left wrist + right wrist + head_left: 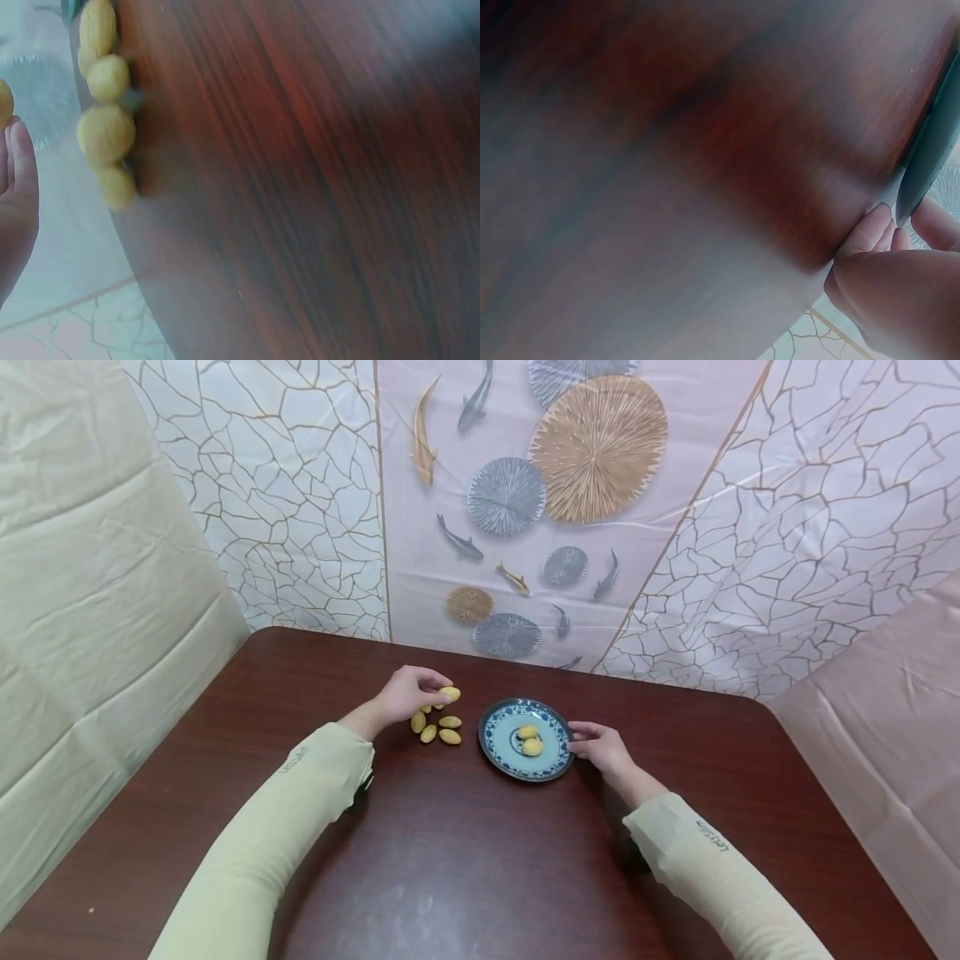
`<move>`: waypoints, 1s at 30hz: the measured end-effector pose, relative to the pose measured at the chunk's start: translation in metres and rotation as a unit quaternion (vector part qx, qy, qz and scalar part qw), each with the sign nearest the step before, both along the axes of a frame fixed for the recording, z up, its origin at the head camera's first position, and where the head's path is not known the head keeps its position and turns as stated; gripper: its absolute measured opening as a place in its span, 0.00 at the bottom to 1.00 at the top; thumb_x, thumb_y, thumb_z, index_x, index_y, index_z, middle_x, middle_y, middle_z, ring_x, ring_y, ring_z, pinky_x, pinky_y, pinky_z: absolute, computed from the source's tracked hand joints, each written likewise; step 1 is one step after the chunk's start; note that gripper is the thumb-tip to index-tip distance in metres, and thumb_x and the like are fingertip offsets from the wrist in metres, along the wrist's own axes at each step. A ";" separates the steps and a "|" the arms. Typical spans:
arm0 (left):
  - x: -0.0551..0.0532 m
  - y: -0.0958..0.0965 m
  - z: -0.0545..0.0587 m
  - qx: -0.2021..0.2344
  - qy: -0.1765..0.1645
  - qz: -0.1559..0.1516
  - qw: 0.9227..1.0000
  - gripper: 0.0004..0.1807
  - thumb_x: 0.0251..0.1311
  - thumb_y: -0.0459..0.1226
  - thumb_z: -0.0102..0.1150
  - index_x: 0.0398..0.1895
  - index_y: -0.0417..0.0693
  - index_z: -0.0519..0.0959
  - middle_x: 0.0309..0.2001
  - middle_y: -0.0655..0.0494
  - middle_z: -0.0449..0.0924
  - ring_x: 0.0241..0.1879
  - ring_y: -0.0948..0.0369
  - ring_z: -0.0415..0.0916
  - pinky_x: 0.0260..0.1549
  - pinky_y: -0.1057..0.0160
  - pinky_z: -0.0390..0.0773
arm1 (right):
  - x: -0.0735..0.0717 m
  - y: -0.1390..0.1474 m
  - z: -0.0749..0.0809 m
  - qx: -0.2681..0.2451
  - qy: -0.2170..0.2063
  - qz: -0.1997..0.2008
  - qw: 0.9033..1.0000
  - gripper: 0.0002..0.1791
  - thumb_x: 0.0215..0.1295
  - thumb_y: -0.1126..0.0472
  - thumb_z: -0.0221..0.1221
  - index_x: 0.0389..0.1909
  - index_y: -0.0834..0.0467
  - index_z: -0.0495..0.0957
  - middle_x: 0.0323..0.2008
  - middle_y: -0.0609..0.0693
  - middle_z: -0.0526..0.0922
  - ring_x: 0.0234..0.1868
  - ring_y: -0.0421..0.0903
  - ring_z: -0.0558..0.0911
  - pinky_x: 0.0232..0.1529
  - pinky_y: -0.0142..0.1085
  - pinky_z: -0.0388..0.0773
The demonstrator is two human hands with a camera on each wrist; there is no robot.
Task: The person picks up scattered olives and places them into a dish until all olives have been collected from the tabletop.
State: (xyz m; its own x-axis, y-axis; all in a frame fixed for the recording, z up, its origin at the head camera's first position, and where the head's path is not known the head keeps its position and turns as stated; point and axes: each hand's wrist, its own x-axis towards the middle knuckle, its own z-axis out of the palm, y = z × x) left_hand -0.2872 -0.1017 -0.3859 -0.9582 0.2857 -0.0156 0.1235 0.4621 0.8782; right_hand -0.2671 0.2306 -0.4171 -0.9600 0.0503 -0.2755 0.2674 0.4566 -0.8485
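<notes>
My left hand (407,693) pinches a small yellow oval piece (450,693), wrinkled like a dried fruit; its exact kind is unclear. It is above a loose group of similar yellow pieces (428,733) on the table, some partly hidden by the hand. In the left wrist view, the held piece (5,103) is cut off by the edge. To the right stands a round blue-and-white patterned plate (498,756) with two yellow pieces (532,747) near its middle. My right hand (606,752) grips the plate's right rim, thumb and fingers on either side of the edge.
The dark reddish-brown wooden table (450,860) spreads under everything, its far edge close behind the plate. A patterned cloth backdrop (315,510) hangs behind it, with plain cloth (90,568) at the left side.
</notes>
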 end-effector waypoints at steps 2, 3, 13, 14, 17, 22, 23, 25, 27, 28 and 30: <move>0.001 0.007 0.001 0.002 -0.001 -0.005 1.000 0.16 0.57 0.36 0.62 0.49 0.41 0.79 0.45 0.45 0.82 0.44 0.50 0.80 0.44 0.56 0.78 | 0.000 0.000 0.000 -0.001 0.001 0.000 1.000 0.25 0.60 0.70 0.57 0.61 0.64 0.69 0.49 0.58 0.77 0.37 0.36 0.74 0.36 0.25 0.74; 0.001 0.010 0.001 0.000 0.001 -0.008 1.000 0.16 0.57 0.36 0.62 0.49 0.41 0.80 0.45 0.45 0.82 0.44 0.51 0.79 0.44 0.57 0.78 | 0.001 0.000 0.000 0.000 0.000 0.001 1.000 0.25 0.61 0.70 0.57 0.61 0.64 0.69 0.49 0.58 0.76 0.37 0.37 0.74 0.36 0.25 0.75; 0.001 0.040 0.001 -0.014 0.028 -0.046 0.998 0.15 0.55 0.37 0.64 0.46 0.43 0.81 0.44 0.50 0.83 0.43 0.59 0.77 0.42 0.65 0.76 | 0.001 0.000 0.000 0.005 -0.003 0.002 1.000 0.25 0.61 0.69 0.57 0.61 0.64 0.69 0.51 0.59 0.76 0.39 0.39 0.74 0.38 0.26 0.75; 0.001 0.043 0.000 -0.015 0.028 -0.052 0.998 0.15 0.55 0.37 0.64 0.46 0.44 0.81 0.44 0.50 0.83 0.43 0.59 0.77 0.41 0.65 0.77 | 0.001 0.000 0.000 0.005 -0.003 0.002 1.000 0.25 0.61 0.69 0.56 0.61 0.64 0.69 0.51 0.60 0.76 0.40 0.40 0.74 0.38 0.26 0.75; 0.003 0.053 -0.002 -0.019 0.023 -0.065 0.997 0.14 0.56 0.37 0.64 0.46 0.44 0.81 0.44 0.51 0.83 0.43 0.59 0.77 0.40 0.66 0.77 | 0.001 0.000 0.000 0.007 -0.003 0.002 1.000 0.25 0.61 0.69 0.56 0.61 0.63 0.69 0.52 0.60 0.75 0.41 0.40 0.74 0.38 0.26 0.75; 0.004 0.066 -0.008 -0.028 0.025 -0.089 0.995 0.13 0.56 0.36 0.63 0.45 0.44 0.82 0.43 0.51 0.84 0.44 0.60 0.77 0.43 0.66 0.76 | 0.002 -0.001 0.001 0.006 -0.004 0.006 1.000 0.25 0.62 0.69 0.56 0.62 0.63 0.69 0.53 0.61 0.75 0.43 0.42 0.74 0.38 0.26 0.75; 0.005 0.068 -0.009 -0.031 0.026 -0.092 0.995 0.13 0.56 0.35 0.63 0.45 0.44 0.82 0.43 0.51 0.84 0.43 0.60 0.77 0.43 0.66 0.76 | 0.002 -0.001 0.001 0.005 -0.003 0.007 1.000 0.25 0.62 0.69 0.56 0.62 0.64 0.69 0.53 0.61 0.74 0.43 0.42 0.75 0.38 0.26 0.75; 0.006 0.072 -0.010 -0.036 0.025 -0.099 0.994 0.13 0.56 0.35 0.63 0.45 0.43 0.82 0.43 0.51 0.84 0.44 0.60 0.78 0.44 0.66 0.76 | 0.002 -0.001 0.001 0.005 -0.003 0.007 1.000 0.25 0.62 0.69 0.56 0.62 0.64 0.68 0.53 0.61 0.74 0.43 0.42 0.74 0.38 0.26 0.75; 0.007 0.076 -0.010 -0.045 0.023 -0.104 0.993 0.12 0.56 0.34 0.63 0.45 0.43 0.82 0.43 0.51 0.84 0.44 0.60 0.78 0.44 0.66 0.77 | 0.002 0.000 0.002 0.002 0.000 0.008 1.000 0.25 0.61 0.69 0.56 0.61 0.64 0.69 0.52 0.61 0.75 0.43 0.42 0.75 0.38 0.26 0.75; 0.008 0.077 -0.010 -0.050 0.023 -0.105 0.993 0.12 0.56 0.34 0.63 0.45 0.43 0.82 0.43 0.51 0.84 0.44 0.59 0.78 0.44 0.66 0.77 | 0.003 0.000 0.002 -0.001 0.003 0.009 1.000 0.25 0.61 0.69 0.57 0.61 0.64 0.69 0.51 0.61 0.76 0.42 0.42 0.75 0.39 0.26 0.75; 0.009 0.081 -0.012 -0.060 0.028 -0.110 0.992 0.12 0.56 0.34 0.63 0.44 0.43 0.82 0.43 0.51 0.84 0.45 0.59 0.79 0.44 0.66 0.77 | 0.005 0.002 0.003 -0.011 0.012 0.014 1.000 0.25 0.59 0.69 0.59 0.59 0.64 0.71 0.47 0.59 0.78 0.40 0.41 0.76 0.38 0.27 0.76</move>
